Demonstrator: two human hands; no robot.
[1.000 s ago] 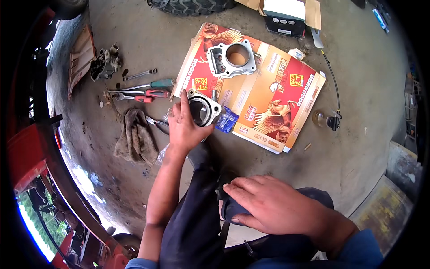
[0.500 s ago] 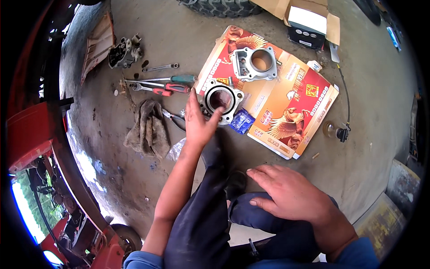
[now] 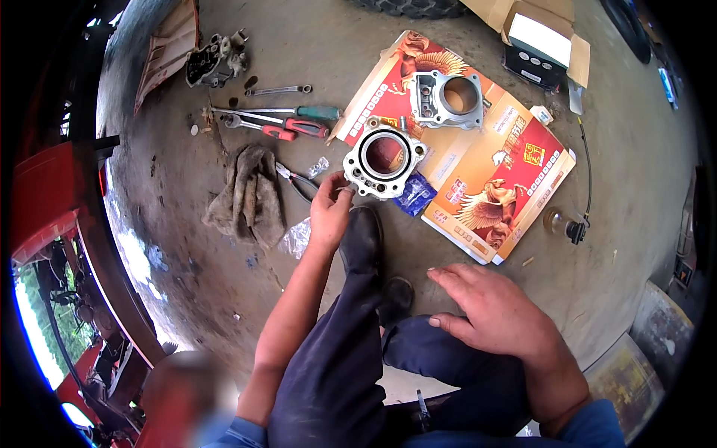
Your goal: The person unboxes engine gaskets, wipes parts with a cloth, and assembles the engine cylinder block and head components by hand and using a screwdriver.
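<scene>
A metal engine cylinder (image 3: pixel 413 159) with a round bore stands on the near left part of a flattened printed cardboard box. At its near left corner is my left hand (image 3: pixel 330 213), thumb and forefinger pinched together; anything between them is too small to name. Over my right knee hovers my right hand (image 3: pixel 497 310), empty, its fingers stretched out and the thumb apart. Beyond the first cylinder, a second, cleaner metal cylinder (image 3: pixel 429 112) rests on the cardboard (image 3: pixel 515 205). A blue plastic packet (image 3: pixel 415 196) lies against the near cylinder's right side.
To the left lie pliers (image 3: pixel 299 181), a brown rag (image 3: pixel 246 198), red-handled tools (image 3: pixel 306 128), a green-handled screwdriver (image 3: pixel 317 112) and a wrench (image 3: pixel 280 90). A dirty engine part (image 3: pixel 215 61) is farther off. An open carton (image 3: pixel 538 45) stands far right, a hose with a reservoir (image 3: pixel 564 224) nearer.
My left hand has come off the cylinder's bore, back toward me to its near left corner, and its fingers have closed. My right hand stays open over the knee. The view has shifted slightly.
</scene>
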